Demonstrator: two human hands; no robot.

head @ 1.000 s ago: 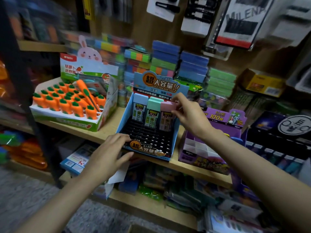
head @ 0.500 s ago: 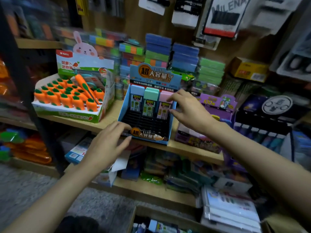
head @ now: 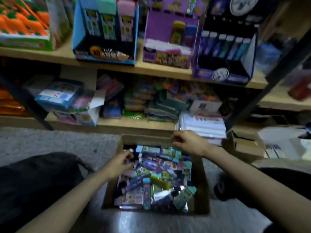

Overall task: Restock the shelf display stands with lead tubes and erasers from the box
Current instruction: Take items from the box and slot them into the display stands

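Cardboard box [head: 201,187] on floor, full of loose packets; left hand [head: 120,163] inside, fingers curled among them, grasp unclear; right hand [head: 188,142] loosely curled over far rim; blue stand [head: 79,31] holds three erasers

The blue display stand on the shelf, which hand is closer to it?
Left, narrowly. The left hand is in the box, below the blue display stand; the right hand hovers farther right.

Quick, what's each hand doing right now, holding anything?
Left hand: down in the cardboard box, fingers curled among the packs; a grasp cannot be told.
Right hand: loosely curled over the box's far rim, nothing visibly held.
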